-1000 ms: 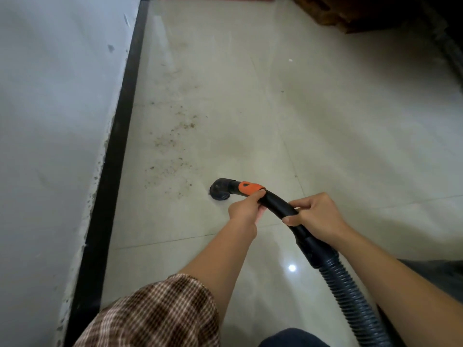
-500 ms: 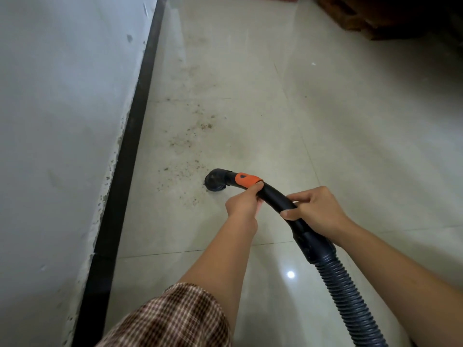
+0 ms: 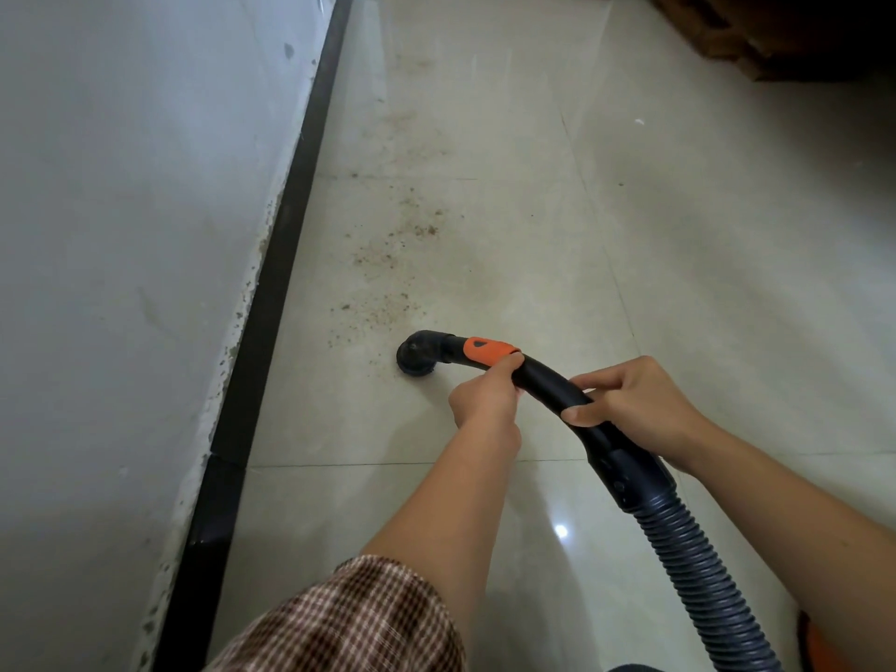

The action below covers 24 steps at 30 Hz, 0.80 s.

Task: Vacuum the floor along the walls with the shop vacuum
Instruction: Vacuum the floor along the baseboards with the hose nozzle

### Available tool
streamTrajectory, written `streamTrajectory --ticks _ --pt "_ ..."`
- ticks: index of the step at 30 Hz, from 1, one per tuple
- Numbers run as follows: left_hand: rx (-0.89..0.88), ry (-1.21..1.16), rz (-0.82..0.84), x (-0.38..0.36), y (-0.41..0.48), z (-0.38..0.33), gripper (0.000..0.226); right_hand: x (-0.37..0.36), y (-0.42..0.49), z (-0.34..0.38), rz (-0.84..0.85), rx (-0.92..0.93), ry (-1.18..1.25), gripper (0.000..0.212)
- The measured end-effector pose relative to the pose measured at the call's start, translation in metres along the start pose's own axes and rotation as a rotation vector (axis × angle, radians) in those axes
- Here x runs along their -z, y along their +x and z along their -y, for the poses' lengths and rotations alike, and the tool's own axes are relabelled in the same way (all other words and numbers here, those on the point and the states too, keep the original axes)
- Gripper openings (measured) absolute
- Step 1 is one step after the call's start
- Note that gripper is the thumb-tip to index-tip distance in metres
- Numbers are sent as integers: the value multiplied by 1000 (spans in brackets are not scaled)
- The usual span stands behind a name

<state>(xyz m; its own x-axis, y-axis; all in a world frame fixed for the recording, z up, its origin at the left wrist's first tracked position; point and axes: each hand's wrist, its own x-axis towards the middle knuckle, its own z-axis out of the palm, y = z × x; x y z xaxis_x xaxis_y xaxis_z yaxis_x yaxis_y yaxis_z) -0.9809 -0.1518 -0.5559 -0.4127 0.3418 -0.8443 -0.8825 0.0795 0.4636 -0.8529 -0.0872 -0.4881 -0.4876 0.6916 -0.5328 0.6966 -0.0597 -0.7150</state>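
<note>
A black vacuum wand (image 3: 543, 380) with an orange band (image 3: 487, 350) ends in a round black nozzle (image 3: 417, 355) set down on the pale tiled floor (image 3: 509, 196). My left hand (image 3: 485, 397) grips the wand just behind the orange band. My right hand (image 3: 635, 402) grips it further back, above the ribbed black hose (image 3: 698, 565) that runs to the lower right. Brown dirt specks (image 3: 388, 249) lie scattered ahead of the nozzle, near the wall.
A grey-white wall (image 3: 121, 235) with a black skirting strip (image 3: 286, 244) runs along the left. A dark wooden object (image 3: 756, 31) stands at the top right. An orange edge (image 3: 814, 642) shows at the bottom right.
The nozzle has moved forward along the floor and sits at the near edge of the dirt patch. Both hands keep the same hold on the wand.
</note>
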Motion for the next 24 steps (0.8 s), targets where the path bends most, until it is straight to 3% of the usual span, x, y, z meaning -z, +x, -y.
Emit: streamTrajectory --ticks 14,24 --pt "-38 17 -81 25 4 -6 33 -21 2 4 65 20 -9 25" --pt "-104 -20 -49 37 14 -23 24 -38 13 17 55 65 -7 25"
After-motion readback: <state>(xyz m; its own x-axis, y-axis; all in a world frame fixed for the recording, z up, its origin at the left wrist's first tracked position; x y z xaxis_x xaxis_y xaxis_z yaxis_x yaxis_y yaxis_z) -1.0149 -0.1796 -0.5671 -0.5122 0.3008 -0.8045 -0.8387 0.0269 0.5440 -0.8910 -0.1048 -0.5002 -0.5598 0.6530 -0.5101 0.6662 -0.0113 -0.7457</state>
